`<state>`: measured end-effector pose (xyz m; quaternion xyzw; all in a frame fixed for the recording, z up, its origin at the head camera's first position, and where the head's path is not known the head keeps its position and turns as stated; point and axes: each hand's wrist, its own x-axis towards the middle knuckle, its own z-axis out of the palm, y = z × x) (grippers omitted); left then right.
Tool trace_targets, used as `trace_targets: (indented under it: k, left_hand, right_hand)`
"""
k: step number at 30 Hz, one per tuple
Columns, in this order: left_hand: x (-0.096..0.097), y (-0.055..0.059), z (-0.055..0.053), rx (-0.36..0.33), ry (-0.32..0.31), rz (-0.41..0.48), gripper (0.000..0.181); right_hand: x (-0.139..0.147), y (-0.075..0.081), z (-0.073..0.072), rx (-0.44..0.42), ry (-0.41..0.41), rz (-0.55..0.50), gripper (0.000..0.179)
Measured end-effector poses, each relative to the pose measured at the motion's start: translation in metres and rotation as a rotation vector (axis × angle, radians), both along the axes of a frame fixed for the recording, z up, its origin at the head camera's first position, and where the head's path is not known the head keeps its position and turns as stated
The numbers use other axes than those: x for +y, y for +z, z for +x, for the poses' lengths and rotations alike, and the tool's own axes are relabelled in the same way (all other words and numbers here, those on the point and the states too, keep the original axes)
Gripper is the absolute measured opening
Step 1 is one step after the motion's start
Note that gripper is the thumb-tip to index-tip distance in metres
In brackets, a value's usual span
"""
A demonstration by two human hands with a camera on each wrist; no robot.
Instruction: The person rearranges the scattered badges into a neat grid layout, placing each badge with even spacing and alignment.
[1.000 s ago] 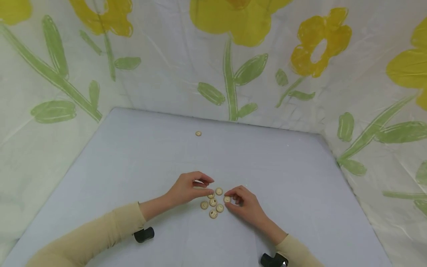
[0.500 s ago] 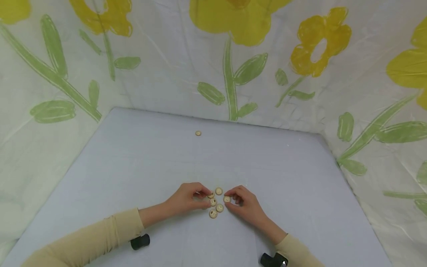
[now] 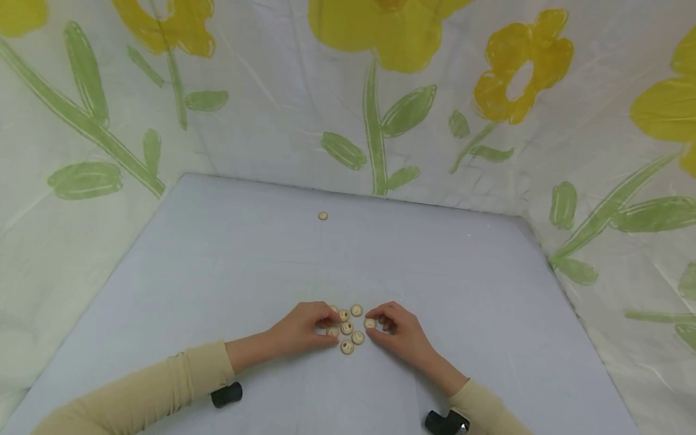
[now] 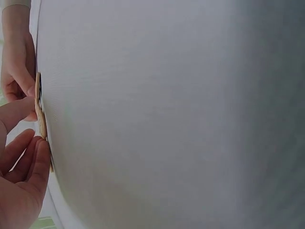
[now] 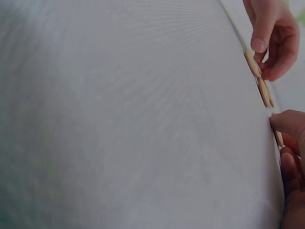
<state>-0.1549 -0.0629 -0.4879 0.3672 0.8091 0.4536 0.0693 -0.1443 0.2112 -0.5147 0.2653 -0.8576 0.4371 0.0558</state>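
Note:
Several small round wooden discs with faces drawn on them lie in a cluster on the table. My left hand is at the cluster's left side, with thumb and fingers around the left wooden disc. Just beyond its fingers another disc shows in part. On the right side, my right hand pinches the rightmost disc between thumb and forefinger. Between the hands lie a middle disc, a top disc and a front disc. The left wrist view catches the discs edge-on.
A lone wooden disc lies far back on the pale table. White sheeting painted with yellow flowers hangs along the back and sides. Black wrist cameras sit below each forearm, such as the left one.
My left hand has come down from the upper discs, then shifted slightly left and nearer to me, around the left disc. The right hand has stayed on its disc.

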Motion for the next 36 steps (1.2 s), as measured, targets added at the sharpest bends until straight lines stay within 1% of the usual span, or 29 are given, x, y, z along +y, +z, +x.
trace_targets:
  k: [5,8,13,19,25,36]
  left_hand:
    - [0.0010,-0.0003,-0.0007,0.050,-0.031,-0.028,0.022]
    - [0.0016,-0.0001,-0.0008,0.064,-0.040,-0.045,0.021]
    - [0.0019,0.0006,-0.0001,0.070,-0.039,-0.084,0.021]
    - [0.0009,0.0051,0.0008,0.095,-0.035,-0.126,0.022]
    - [-0.0007,0.0090,0.0006,0.074,-0.030,-0.151,0.020]
    - [-0.0012,0.0067,-0.0013,0.074,-0.032,-0.176,0.019]
  right_hand:
    - [-0.0011,0.0011,0.0009,0.003,0.000,-0.002,0.025]
    - [-0.0016,0.0016,0.0008,0.007,-0.002,-0.002,0.025]
    - [-0.0022,0.0014,0.0007,0.019,-0.001,-0.002,0.025]
    - [-0.0026,0.0005,0.0009,0.027,0.005,-0.002,0.025]
    - [-0.0030,0.0012,0.0015,0.030,0.009,-0.004,0.025]
    - [-0.0038,0.0036,0.0027,0.003,-0.003,0.002,0.025]
